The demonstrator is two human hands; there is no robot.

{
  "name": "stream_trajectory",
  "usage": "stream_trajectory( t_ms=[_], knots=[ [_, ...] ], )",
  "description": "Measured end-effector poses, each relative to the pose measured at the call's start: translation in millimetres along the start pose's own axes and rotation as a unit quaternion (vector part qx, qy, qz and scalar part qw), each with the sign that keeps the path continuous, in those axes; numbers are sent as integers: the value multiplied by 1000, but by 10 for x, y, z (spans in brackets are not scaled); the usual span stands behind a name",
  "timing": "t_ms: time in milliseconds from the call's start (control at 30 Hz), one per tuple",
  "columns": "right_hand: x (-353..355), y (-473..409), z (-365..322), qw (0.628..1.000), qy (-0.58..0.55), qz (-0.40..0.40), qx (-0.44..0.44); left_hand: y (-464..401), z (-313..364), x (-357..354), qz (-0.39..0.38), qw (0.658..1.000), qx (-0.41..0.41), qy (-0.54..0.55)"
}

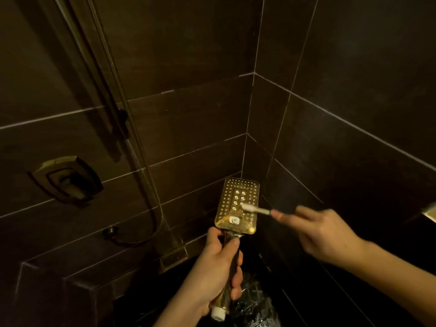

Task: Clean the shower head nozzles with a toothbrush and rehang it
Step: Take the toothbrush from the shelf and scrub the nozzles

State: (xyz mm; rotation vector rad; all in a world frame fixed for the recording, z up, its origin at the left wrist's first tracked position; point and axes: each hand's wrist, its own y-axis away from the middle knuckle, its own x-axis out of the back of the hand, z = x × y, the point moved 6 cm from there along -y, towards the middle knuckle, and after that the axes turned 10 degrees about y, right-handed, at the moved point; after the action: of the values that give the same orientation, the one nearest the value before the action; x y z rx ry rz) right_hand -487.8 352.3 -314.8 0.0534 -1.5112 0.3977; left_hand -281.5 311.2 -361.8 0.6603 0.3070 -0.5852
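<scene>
The rectangular gold-coloured metal shower head [237,205] is held upright in the corner of a dark-tiled shower, its spray face turned toward the camera. Rows of small pale nozzles run round the face, larger ringed nozzles stand in two columns at the centre, and a white button sits near the lower edge. The left hand [215,267] grips the gold handle below the head, fingers and thumb clamped round it; a white fitting shows at the handle's bottom end. The right hand [323,234] pinches the white toothbrush [256,209] by its handle, fingers closed on it, with the bristle end lying against the right side of the nozzle face. On the left wall a gold mixer valve [67,179] is mounted beside a metal hose [141,161] that hangs down in a loop.
</scene>
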Motion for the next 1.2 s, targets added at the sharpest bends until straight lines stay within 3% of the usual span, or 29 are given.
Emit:
stream_trajectory(
  t_ms=[133,333,533,667,767,900,1067,1200],
  knots=[
    [136,-250,330,996,21,35,-79,52,25,-43,-15,1000,-2,8],
    [28,112,-160,998,-65,-10,11,15,91,-18,-1,1000,-15,24],
    [119,-25,317,980,-123,84,-135,19,76,-123,-34,999,-3,34],
    [79,326,-64,982,-172,32,-69,-64,86,-163,-43,998,-1,45],
    [76,306,40,986,-146,38,-73,-58,40,-207,-64,996,20,64],
    [117,180,414,980,-93,75,-161,-56,-3,-276,-83,993,38,79],
    [79,461,-183,982,-162,45,-89,-121,7,-268,-79,989,52,110],
    [79,383,121,978,-124,75,-150,-62,-50,-308,-85,991,52,87]
  ],
)
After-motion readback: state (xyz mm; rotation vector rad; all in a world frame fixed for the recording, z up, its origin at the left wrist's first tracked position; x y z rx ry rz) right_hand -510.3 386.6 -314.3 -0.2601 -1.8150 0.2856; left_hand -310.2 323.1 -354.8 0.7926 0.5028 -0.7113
